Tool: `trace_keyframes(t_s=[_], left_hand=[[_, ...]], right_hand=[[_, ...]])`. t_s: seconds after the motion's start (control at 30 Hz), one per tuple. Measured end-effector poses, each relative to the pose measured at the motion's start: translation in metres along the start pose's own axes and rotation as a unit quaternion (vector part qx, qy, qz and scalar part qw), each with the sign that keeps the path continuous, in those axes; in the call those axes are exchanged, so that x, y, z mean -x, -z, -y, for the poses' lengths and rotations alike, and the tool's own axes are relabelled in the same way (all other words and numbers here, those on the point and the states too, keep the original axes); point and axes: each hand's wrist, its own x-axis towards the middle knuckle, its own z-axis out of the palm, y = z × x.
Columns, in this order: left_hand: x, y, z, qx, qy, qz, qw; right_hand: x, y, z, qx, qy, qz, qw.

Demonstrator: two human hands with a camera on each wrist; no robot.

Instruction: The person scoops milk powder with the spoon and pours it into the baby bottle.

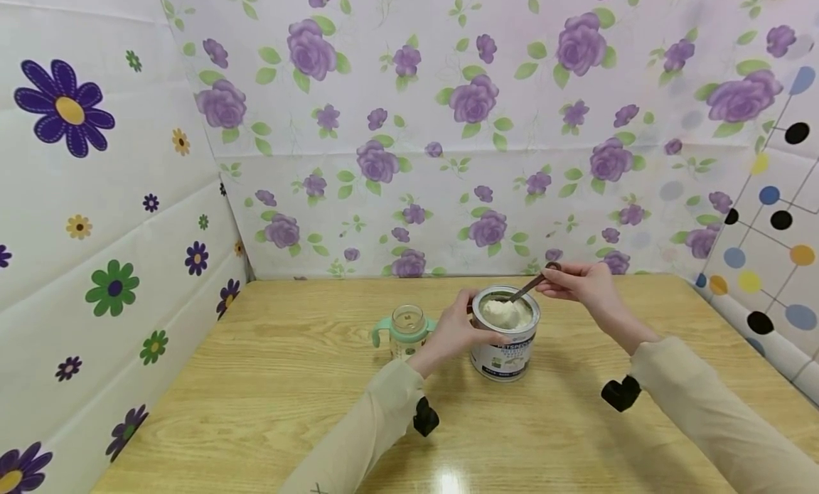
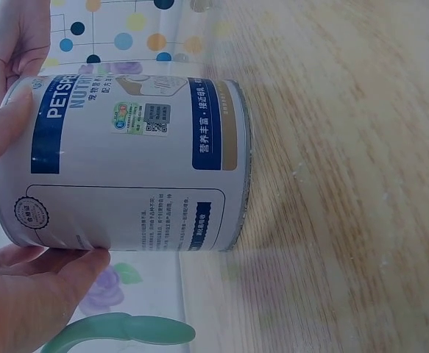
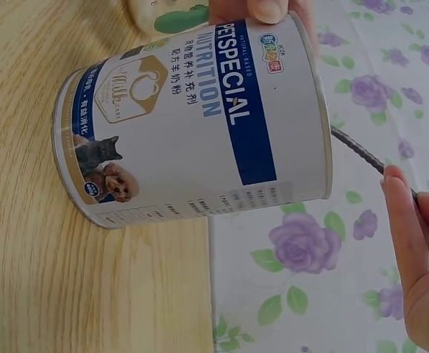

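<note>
A white and blue can of milk powder [image 1: 502, 355] stands upright on the table, its top off and pale powder [image 1: 505, 313] showing inside. My left hand [image 1: 456, 332] grips the can around its upper side; in the left wrist view its thumb and fingers [image 2: 74, 276] press on opposite sides of the wall. With my right hand [image 1: 585, 288] I pinch the handle of a dark brown spoon [image 1: 534, 283], which slants down into the can. The bowl of the spoon is hidden in the powder or behind the rim. In the right wrist view the spoon handle [image 3: 357, 151] emerges past the rim.
Left of the can stands a clear baby bottle [image 1: 407, 323] with green handles, uncapped and partly behind my left arm. The wooden table [image 1: 288, 380] meets a flowered cloth [image 1: 384, 217] at the back. Patterned cloths also hang at both sides.
</note>
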Motion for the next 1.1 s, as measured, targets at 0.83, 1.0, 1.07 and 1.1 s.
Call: trace_keyframes(t_s=[0.83,1.0,1.07,1.1], left_hand=[[-0.0018,0.0,0.002,0.012,-0.004,0.004,0.9999],[-0.0014,0.0,0.0021,0.014,-0.002,0.004,0.9999],[-0.0011,0.0001,0.0021,0.014,-0.002,0.003,0.9999],[-0.001,0.0,0.0021,0.014,-0.002,0.004,0.9999]], right_hand=[[-0.0015,0.0028,-0.0021,0.0,0.002,-0.006,1.0],[0.0015,-0.0003,0.0006,-0.001,0.004,-0.013,1.0],[0.0014,-0.0001,-0.0007,0.005,0.008,-0.019,1.0],[0.001,0.0006,-0.0021,0.007,0.012,-0.018,1.0]])
